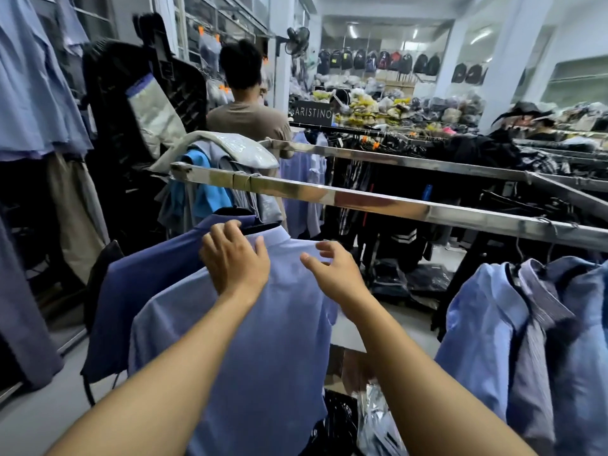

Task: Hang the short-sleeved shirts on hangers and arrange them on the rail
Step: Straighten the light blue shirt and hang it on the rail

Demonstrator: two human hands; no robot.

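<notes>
A light blue short-sleeved shirt (256, 340) hangs on a black hanger (260, 227) under the steel rail (362, 200). My left hand (235, 258) rests on the shirt's left shoulder, fingers curled over the collar edge by the hanger. My right hand (335, 274) hovers at the right shoulder, fingers spread and relaxed, holding nothing. A darker blue shirt (144, 291) hangs just behind it to the left. Several blue and striped shirts (526, 324) hang on the rail at the right.
A person in a brown top (250, 116) stands beyond the rail, back turned. A pile of clothes (223, 159) drapes over the rail's left end. A second rail (394, 159) runs behind. Plastic bags (375, 419) lie on the floor below.
</notes>
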